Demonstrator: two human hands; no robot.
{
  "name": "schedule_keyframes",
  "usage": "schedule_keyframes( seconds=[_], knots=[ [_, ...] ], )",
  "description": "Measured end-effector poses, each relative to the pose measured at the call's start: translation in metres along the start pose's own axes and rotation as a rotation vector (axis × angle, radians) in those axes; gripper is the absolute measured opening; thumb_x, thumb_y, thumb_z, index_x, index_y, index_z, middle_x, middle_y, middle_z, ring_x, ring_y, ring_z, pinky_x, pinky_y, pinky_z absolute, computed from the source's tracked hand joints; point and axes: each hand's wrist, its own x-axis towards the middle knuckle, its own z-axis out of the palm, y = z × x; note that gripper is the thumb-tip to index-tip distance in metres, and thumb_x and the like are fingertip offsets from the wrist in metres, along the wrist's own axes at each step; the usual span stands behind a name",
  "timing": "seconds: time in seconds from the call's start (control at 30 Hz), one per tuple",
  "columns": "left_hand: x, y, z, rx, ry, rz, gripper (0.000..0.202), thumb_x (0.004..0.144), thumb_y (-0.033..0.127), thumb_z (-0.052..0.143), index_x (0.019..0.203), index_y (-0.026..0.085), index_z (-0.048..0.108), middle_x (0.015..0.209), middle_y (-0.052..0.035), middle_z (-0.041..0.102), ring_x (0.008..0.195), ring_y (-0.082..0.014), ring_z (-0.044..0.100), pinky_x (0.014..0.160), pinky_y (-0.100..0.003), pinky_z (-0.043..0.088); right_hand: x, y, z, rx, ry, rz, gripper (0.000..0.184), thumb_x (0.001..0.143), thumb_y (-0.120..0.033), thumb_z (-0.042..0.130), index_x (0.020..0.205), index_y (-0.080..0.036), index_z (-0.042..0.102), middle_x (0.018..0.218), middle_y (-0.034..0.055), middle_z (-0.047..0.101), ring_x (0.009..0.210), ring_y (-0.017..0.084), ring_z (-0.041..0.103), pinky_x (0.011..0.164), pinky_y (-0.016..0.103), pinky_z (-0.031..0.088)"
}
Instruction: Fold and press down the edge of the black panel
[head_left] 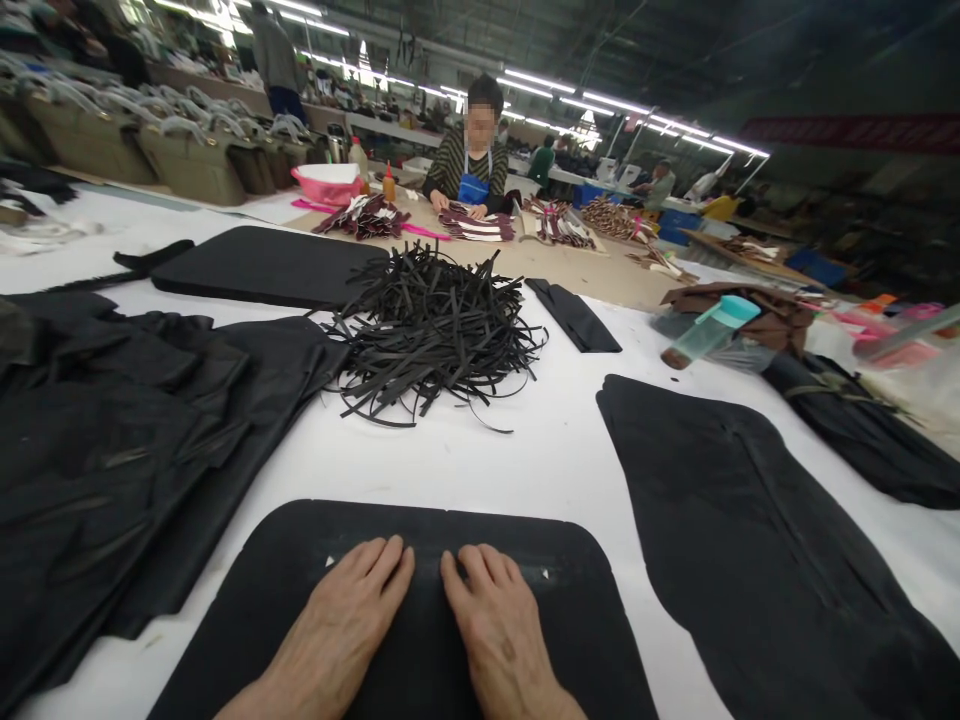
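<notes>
A black panel with rounded corners (427,640) lies in front of me on the white table. My left hand (349,610) rests flat on its left half, fingers stretched toward the far edge. On the right half, my right hand (495,610) presses down palm-first with its fingers extended. Neither hand grips anything. Two small white triangular marks show on the panel, one outside each hand. Past the panel sits a heap of thin black strips (442,335).
Black sheets (165,400) are piled at left, and stacked black pieces (735,500) lie at right. A black slab (262,265) is behind the pile. A teal-lidded bottle (712,330) lies at right. Across the table a co-worker (469,165) handles maroon-and-white pieces (476,223).
</notes>
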Motion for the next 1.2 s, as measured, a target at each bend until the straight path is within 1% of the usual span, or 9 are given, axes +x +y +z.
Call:
schedule_keyframes(
  seconds=[0.1,0.23,0.33,0.53,0.63,0.8,0.87,1.03,1.2],
  knots=[
    [0.002,0.002,-0.005,-0.044,-0.039,-0.011,0.064,0.069,-0.008,0.031,0.125,0.015,0.051,0.125,-0.0137,0.056,0.113,-0.0259,0.054,0.092,-0.04,0.049,-0.001,0.003,-0.002,0.001,-0.034,0.004,0.044,0.074,-0.007,0.066,0.115,-0.017,0.055,0.094,0.0041,0.06,0.085,0.021,0.053,0.073,0.034,0.045],
    [0.006,0.009,-0.003,0.074,0.003,-0.01,0.066,0.071,-0.007,0.032,0.129,0.02,0.047,0.122,-0.015,0.057,0.108,-0.0289,0.057,0.089,-0.045,0.051,0.003,0.001,-0.005,-0.033,-0.039,0.024,0.043,0.077,-0.012,0.063,0.118,-0.021,0.053,0.092,0.0034,0.059,0.081,0.022,0.052,0.071,0.036,0.044],
    [0.008,0.013,-0.002,0.108,0.009,-0.03,0.068,0.07,-0.008,0.033,0.129,0.022,0.046,0.121,-0.0161,0.058,0.107,-0.0307,0.058,0.086,-0.047,0.051,0.002,0.005,-0.004,-0.046,-0.026,0.01,0.04,0.079,-0.012,0.061,0.117,-0.02,0.053,0.091,0.0036,0.059,0.081,0.021,0.051,0.076,0.037,0.043],
    [0.008,0.011,0.0,0.13,0.033,0.018,0.066,0.07,-0.008,0.031,0.126,0.02,0.049,0.118,-0.0164,0.059,0.104,-0.0306,0.059,0.083,-0.045,0.052,-0.017,0.023,-0.004,-0.057,0.023,0.007,0.045,0.07,-0.006,0.067,0.113,-0.016,0.055,0.093,0.004,0.059,0.085,0.022,0.051,0.08,0.035,0.041],
    [0.008,0.015,0.002,0.167,0.037,0.014,0.064,0.07,-0.008,0.033,0.126,0.02,0.049,0.118,-0.0157,0.058,0.103,-0.0305,0.059,0.083,-0.045,0.052,-0.02,0.021,-0.005,-0.073,0.014,0.03,0.047,0.069,-0.005,0.068,0.112,-0.017,0.055,0.094,0.004,0.059,0.085,0.022,0.051,0.077,0.034,0.042],
    [0.013,0.027,-0.001,0.205,0.076,-0.039,0.069,0.073,-0.007,0.035,0.132,0.029,0.04,0.113,-0.0152,0.058,0.098,-0.0307,0.06,0.08,-0.047,0.05,-0.014,0.012,-0.001,-0.155,0.002,0.049,0.049,0.073,-0.009,0.063,0.119,-0.021,0.052,0.092,0.0054,0.058,0.08,0.024,0.053,0.072,0.037,0.045],
    [0.014,0.029,-0.003,0.193,0.071,-0.046,0.07,0.072,-0.006,0.035,0.132,0.028,0.04,0.112,-0.0164,0.058,0.097,-0.0317,0.06,0.078,-0.048,0.051,-0.014,0.014,0.0,-0.152,0.01,0.039,0.048,0.073,-0.009,0.061,0.119,-0.021,0.052,0.092,0.0059,0.059,0.081,0.024,0.053,0.072,0.037,0.045],
    [0.003,0.014,0.005,0.078,0.058,-0.02,0.063,0.071,-0.006,0.036,0.129,0.018,0.044,0.12,-0.016,0.056,0.106,-0.0308,0.056,0.086,-0.046,0.049,-0.032,0.037,-0.002,-0.103,0.088,-0.004,0.049,0.07,-0.003,0.052,0.115,-0.021,0.056,0.097,0.0056,0.062,0.088,0.024,0.056,0.076,0.034,0.047],
    [-0.022,-0.012,0.014,-0.007,0.045,-0.064,0.062,0.07,-0.007,0.035,0.13,0.008,0.042,0.128,-0.0164,0.052,0.118,-0.028,0.048,0.097,-0.04,0.045,-0.057,0.076,0.002,-0.238,0.152,-0.162,0.056,0.064,0.002,0.043,0.115,-0.016,0.057,0.101,0.0078,0.065,0.091,0.022,0.059,0.074,0.029,0.051]
  ],
)
